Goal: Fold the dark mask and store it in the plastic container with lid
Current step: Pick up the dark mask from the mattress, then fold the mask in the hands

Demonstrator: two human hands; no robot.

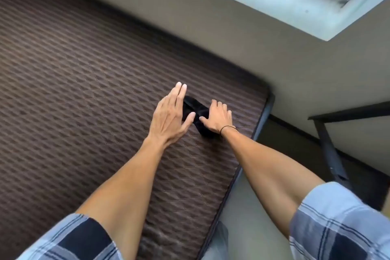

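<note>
The dark mask [197,112] lies flat on the brown quilted mattress [84,91], near its right corner. My left hand [172,117] rests on the mask's left part, fingers straight and together, thumb on the cloth. On the mask's right part my right hand [218,117] presses palm-down with spread fingers; a thin black band circles its wrist. Much of the mask is hidden under both hands. No plastic container or lid is in view.
The mattress edge [261,116] runs close to the right of my hands, with the grey floor [242,207] below it. A beige wall [232,38] stands behind, a window ledge [285,0] above, and a dark metal frame [329,150] at the right.
</note>
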